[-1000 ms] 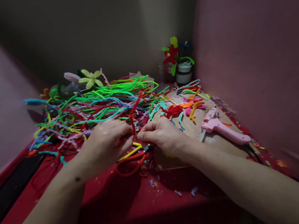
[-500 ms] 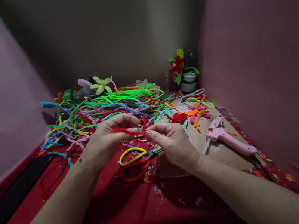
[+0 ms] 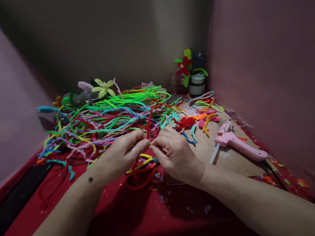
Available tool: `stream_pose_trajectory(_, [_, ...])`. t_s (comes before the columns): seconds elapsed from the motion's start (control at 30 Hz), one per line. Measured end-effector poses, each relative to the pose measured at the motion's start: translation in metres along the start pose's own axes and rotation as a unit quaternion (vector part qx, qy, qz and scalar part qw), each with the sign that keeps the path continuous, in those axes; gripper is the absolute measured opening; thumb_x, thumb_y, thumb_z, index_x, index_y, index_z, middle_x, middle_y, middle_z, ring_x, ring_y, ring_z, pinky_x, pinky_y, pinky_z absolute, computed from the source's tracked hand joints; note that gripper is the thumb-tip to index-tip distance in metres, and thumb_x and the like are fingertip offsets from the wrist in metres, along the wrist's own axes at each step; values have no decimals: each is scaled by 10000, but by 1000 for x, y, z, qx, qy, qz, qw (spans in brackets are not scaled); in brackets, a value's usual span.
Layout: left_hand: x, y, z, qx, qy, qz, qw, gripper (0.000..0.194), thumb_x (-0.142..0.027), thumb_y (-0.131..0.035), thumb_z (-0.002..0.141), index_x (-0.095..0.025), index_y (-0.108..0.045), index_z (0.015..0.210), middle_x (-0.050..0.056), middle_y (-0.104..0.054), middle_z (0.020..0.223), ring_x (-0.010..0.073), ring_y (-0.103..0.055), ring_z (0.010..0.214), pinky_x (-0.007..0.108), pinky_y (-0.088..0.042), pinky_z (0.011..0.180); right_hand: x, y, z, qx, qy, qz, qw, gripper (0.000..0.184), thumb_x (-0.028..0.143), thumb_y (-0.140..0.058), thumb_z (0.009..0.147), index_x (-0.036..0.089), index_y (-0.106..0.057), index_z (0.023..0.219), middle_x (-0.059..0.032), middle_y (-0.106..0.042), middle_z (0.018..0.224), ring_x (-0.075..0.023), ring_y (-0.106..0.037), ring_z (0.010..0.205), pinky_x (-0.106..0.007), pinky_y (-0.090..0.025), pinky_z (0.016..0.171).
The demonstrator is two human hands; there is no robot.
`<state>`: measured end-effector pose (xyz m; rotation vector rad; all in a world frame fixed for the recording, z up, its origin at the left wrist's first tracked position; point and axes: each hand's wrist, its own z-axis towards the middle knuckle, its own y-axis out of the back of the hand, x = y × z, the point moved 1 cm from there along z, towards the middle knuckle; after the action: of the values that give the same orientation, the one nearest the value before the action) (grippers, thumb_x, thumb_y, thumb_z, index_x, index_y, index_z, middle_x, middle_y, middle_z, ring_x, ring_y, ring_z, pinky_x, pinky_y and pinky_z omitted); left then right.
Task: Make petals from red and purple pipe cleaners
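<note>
A red pipe cleaner (image 3: 149,119) stands up from between my fingertips, its lower part hidden by them. My left hand (image 3: 128,149) pinches it, thumb against fingers. My right hand (image 3: 174,154) is closed in a pinch on the same pipe cleaner, the fingertips of both hands almost touching. Below them lie scissors (image 3: 141,183) with one yellow and one red handle, their blades covered by my right hand. Just beyond my hands, a large heap of coloured pipe cleaners (image 3: 110,112) spreads to the left.
A pink glue gun (image 3: 242,146) lies on a brown board (image 3: 228,161) at right, amid loose fuzzy pieces (image 3: 185,123). Behind stand a white container (image 3: 197,85) and a red fuzzy flower (image 3: 184,65). A pale yellow flower (image 3: 103,88) rests on the heap. Red cloth (image 3: 117,223) covers the table.
The red pipe cleaner has turned from lying sideways across my left fingers to pointing up. My hands have drawn closer together and lower, now covering more of the scissors.
</note>
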<state>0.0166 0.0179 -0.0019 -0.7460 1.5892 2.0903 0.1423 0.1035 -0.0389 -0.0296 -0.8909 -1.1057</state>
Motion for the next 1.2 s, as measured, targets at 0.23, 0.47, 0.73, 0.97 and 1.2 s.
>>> stream_pose_trajectory(0.23, [5, 4, 1, 4, 61, -165, 984, 216, -346, -610, 735, -168, -512, 663, -43, -419, 589, 84, -362, 535, 200, -301, 488, -2, -1, 3, 33, -109, 98, 989, 167, 174, -525, 766, 158, -604, 621, -5, -548, 599, -116, -478, 600, -254, -347, 581])
stream_pose_trajectory(0.47, [17, 4, 5, -72, 72, -166, 981, 166, -327, -617, 731, -169, -568, 720, -25, -532, 635, 95, -446, 572, 205, -352, 549, -11, -4, 5, 74, -266, 256, 926, 233, 248, -548, 746, 146, -567, 538, 20, -513, 507, -83, -435, 495, -236, -336, 518])
stream_pose_trajectory(0.73, [16, 7, 1, -67, 16, -40, 997, 187, -324, -552, 778, -175, -537, 666, -34, -473, 580, 95, -404, 537, 209, -329, 516, -3, 1, 5, 37, -96, 79, 991, 198, 229, -494, 846, 145, -659, 773, -26, -578, 683, -130, -508, 659, -272, -403, 621])
stream_pose_trajectory(0.97, [8, 5, -3, -2, -46, 55, 997, 210, -311, -490, 804, -163, -533, 661, -18, -471, 600, 103, -408, 566, 222, -338, 537, 0, 5, 3, -59, 132, -163, 976, 181, 228, -504, 861, 178, -677, 875, -64, -632, 853, -194, -454, 881, -377, -356, 837])
stream_pose_trajectory(1.2, [5, 5, -2, -21, -5, 42, 999, 208, -317, -497, 798, -155, -568, 690, -14, -525, 600, 101, -445, 557, 221, -354, 533, -1, 4, 6, 44, -81, 16, 996, 128, 131, -557, 775, 109, -647, 686, -33, -593, 646, -129, -493, 659, -283, -383, 651])
